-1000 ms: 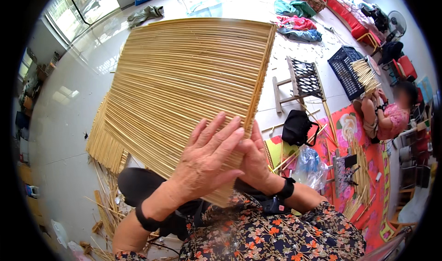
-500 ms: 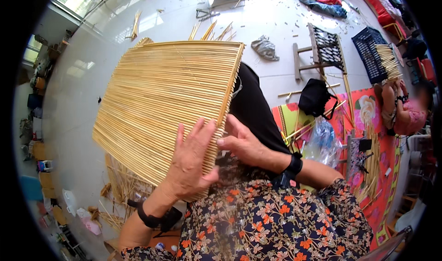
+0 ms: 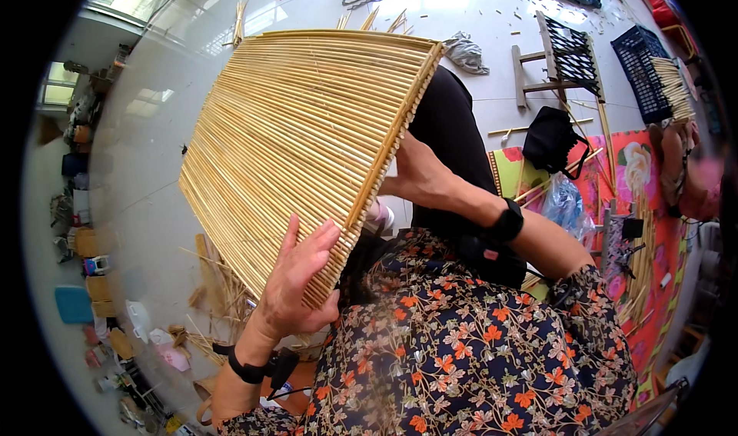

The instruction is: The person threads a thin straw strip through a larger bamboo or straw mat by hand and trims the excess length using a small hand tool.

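Observation:
A stiff, golden panel of closely set straw stalks (image 3: 300,136) is held tilted over my lap, its right edge bound by a thicker strip. My left hand (image 3: 296,278) grips the panel's near corner, fingers lying on the upper face and thumb at the near edge. On the right, my right hand (image 3: 419,176) reaches behind the bound edge. The panel hides its fingers, so what they touch does not show.
Loose stalks (image 3: 219,282) lie on the floor at the left. To the right are a wooden stool with a woven seat (image 3: 570,59), a black bag (image 3: 550,140), a blue crate (image 3: 642,71) and a flowered red mat (image 3: 600,163). Another person (image 3: 680,167) sits at the far right.
The panel has tipped up and shifted right. My right hand has gone from its near right edge to behind it. My left hand has slid toward the near corner.

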Demonstrator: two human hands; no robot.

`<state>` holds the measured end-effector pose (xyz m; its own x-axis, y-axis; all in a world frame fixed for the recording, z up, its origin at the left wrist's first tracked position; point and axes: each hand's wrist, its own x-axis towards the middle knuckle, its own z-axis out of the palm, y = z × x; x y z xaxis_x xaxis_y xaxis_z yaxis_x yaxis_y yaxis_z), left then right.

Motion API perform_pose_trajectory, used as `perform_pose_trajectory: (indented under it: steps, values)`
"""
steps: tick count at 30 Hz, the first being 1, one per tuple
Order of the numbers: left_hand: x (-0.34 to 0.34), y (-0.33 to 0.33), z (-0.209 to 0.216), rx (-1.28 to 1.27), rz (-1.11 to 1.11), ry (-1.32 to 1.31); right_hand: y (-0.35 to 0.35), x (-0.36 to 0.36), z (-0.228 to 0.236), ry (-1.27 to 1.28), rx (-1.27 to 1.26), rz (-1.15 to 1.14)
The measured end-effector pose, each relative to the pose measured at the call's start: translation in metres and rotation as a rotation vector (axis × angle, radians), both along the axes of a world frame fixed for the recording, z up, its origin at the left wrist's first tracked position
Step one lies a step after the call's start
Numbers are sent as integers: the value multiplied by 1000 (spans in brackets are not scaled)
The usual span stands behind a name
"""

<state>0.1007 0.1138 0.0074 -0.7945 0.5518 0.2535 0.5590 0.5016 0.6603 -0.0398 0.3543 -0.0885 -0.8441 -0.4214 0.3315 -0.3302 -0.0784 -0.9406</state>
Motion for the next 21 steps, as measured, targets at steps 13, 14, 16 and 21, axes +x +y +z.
perform_pose_trajectory:
  steps: [13,14,16,21]
  values:
    - [5,-12,9,172,97,17,135,-20,43,-460,-111,411]
    - [3,-11,6,146,88,18,144,-19,42,-383,-177,405]
    - [2,-11,3,82,87,16,160,-12,52,-421,-389,486]
    - [-3,-8,-1,39,101,36,219,-1,46,-621,-265,265]
